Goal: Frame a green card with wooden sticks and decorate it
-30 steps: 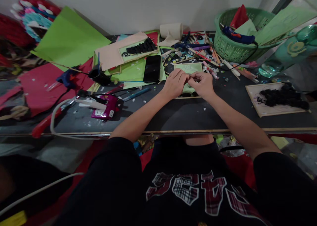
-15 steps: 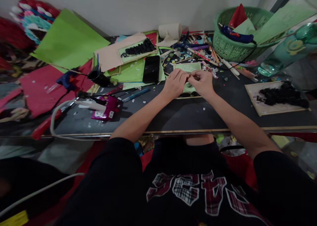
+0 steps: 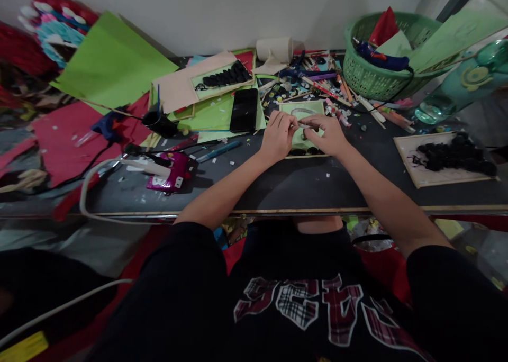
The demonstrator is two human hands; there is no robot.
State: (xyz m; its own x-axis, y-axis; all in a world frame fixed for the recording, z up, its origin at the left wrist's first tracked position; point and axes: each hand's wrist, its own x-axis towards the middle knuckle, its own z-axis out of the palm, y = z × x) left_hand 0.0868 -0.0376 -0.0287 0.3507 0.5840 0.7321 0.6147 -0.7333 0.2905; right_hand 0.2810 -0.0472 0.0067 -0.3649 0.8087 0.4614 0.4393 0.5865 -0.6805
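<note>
Both hands meet above a small framed light-green panel (image 3: 286,108) lying on the dark table. My left hand (image 3: 279,135) is closed, its thumb and fingertips pinching one end of a small thin greyish strip (image 3: 304,125). From the other side my right hand (image 3: 327,134) grips the strip between thumb and fingers; its exact kind is too small to make out. Several dark rounded pieces (image 3: 305,151) line the panel's near edge. A curved outline shows on its upper part, and the hands cover much of the middle.
Left of the hands are a black phone (image 3: 243,110), a black cup (image 3: 159,124) and a purple power strip (image 3: 169,172). Behind lie paper sheets and scattered scraps. To the right stand a green basket (image 3: 359,68), a bottle (image 3: 444,97) and another framed panel (image 3: 413,169) with black pieces.
The fingertips have drawn slightly apart, so the thin strip between them now shows. Both hands stay over the panel, and the things around them have not moved.
</note>
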